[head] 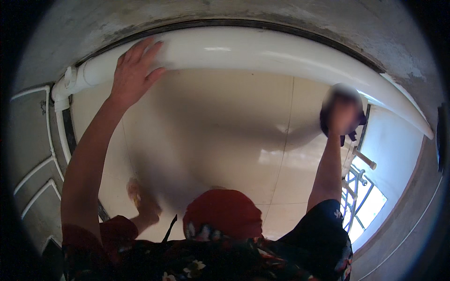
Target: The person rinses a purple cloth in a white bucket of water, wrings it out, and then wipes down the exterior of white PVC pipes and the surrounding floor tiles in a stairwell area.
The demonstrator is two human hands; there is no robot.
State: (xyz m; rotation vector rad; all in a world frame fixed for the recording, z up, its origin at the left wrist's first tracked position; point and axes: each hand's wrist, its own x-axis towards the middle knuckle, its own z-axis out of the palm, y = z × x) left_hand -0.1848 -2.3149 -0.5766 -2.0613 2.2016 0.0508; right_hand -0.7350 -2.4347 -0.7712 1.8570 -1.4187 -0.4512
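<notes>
A thick white plastic pipe (246,49) runs across the upper part of the view, along the wall. My left hand (135,72) rests on the pipe's left part, fingers spread, holding nothing. At the right, close to the pipe's near side, my right hand (341,112) is on a dark cloth (325,121); a blur covers the fingers, and the cloth's edges stick out around the hand. Glossy beige tiles (225,105) lie below the pipe, between the two hands.
Thin white pipes (49,123) run along the grey wall at the left, next to the big pipe's elbow (62,95). Short pipe stubs (365,158) stick out at the right, near a barred window (369,200). One bare foot (144,203) stands on the tiles.
</notes>
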